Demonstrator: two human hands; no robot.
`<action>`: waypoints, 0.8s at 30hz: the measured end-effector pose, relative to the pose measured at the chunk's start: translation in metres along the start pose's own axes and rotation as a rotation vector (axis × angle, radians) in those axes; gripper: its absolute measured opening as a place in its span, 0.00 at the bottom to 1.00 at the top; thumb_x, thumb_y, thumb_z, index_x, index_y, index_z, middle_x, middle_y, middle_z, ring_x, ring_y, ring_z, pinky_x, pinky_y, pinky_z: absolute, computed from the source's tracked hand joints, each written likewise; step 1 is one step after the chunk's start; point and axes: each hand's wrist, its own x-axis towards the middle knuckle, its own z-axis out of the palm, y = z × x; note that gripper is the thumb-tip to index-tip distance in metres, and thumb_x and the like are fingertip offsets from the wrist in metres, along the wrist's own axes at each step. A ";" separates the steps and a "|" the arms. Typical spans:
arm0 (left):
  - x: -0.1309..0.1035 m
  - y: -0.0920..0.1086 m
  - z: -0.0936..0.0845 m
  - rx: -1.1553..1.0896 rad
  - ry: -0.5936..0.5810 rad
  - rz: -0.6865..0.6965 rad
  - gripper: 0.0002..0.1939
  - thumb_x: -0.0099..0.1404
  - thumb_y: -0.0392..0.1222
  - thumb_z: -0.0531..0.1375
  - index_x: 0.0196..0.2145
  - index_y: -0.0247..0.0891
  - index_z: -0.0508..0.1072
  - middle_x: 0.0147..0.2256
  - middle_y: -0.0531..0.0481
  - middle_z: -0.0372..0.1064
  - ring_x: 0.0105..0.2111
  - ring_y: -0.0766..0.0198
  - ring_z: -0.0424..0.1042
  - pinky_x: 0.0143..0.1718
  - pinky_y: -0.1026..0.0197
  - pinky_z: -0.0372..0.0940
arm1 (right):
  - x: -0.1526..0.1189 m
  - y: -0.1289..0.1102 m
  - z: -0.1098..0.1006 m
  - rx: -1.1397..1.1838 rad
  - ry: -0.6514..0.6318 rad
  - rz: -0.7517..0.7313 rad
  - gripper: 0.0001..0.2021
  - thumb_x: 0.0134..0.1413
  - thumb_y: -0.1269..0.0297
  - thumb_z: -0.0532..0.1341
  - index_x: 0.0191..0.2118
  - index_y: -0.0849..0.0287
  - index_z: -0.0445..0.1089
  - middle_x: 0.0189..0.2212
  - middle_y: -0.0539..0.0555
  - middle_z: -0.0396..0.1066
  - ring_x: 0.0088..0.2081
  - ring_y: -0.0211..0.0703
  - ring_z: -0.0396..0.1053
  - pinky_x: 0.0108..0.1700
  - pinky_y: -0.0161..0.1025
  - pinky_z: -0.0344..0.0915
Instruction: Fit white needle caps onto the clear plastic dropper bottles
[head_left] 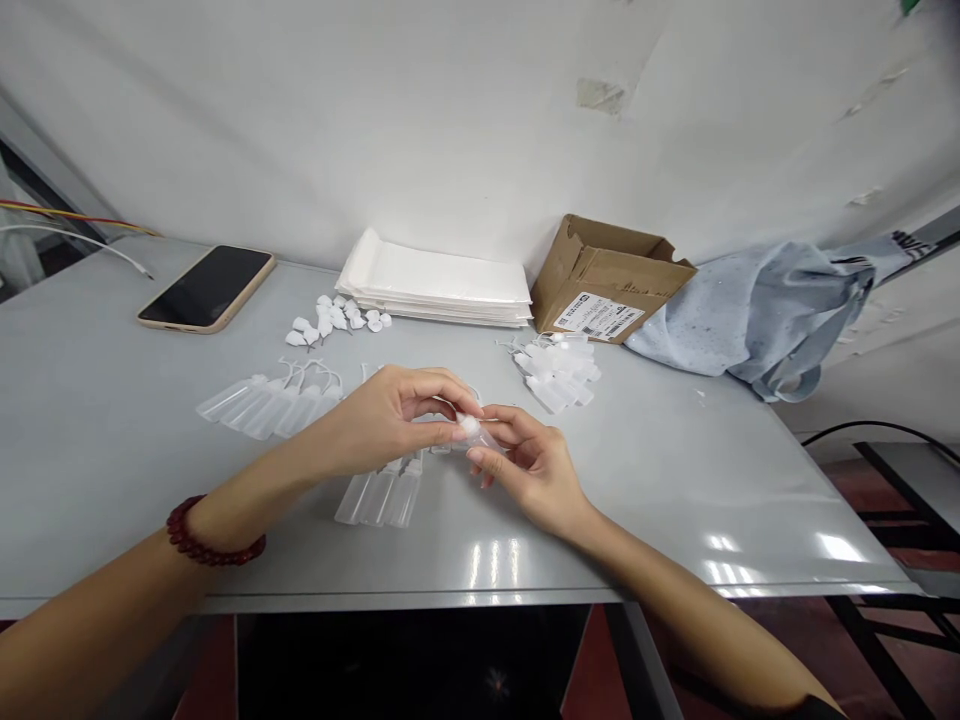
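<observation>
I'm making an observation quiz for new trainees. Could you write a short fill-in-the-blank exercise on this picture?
1. The red beaded bracelet is worn on the ____ wrist.
2. The left hand touches the ____-coloured top of the small bottle, which the right hand also holds.
3. The phone lies with its screen facing ____.
4. The stack of white packets lies ____ the phone and the cardboard box.

Missing words: left; white; up; between.
</observation>
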 end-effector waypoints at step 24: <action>0.001 0.008 0.005 0.274 0.060 -0.187 0.13 0.63 0.49 0.58 0.32 0.37 0.75 0.25 0.53 0.69 0.24 0.68 0.64 0.22 0.68 0.59 | 0.000 0.002 -0.005 -0.406 0.103 -0.261 0.14 0.54 0.64 0.62 0.47 0.57 0.67 0.39 0.56 0.76 0.35 0.41 0.74 0.32 0.36 0.71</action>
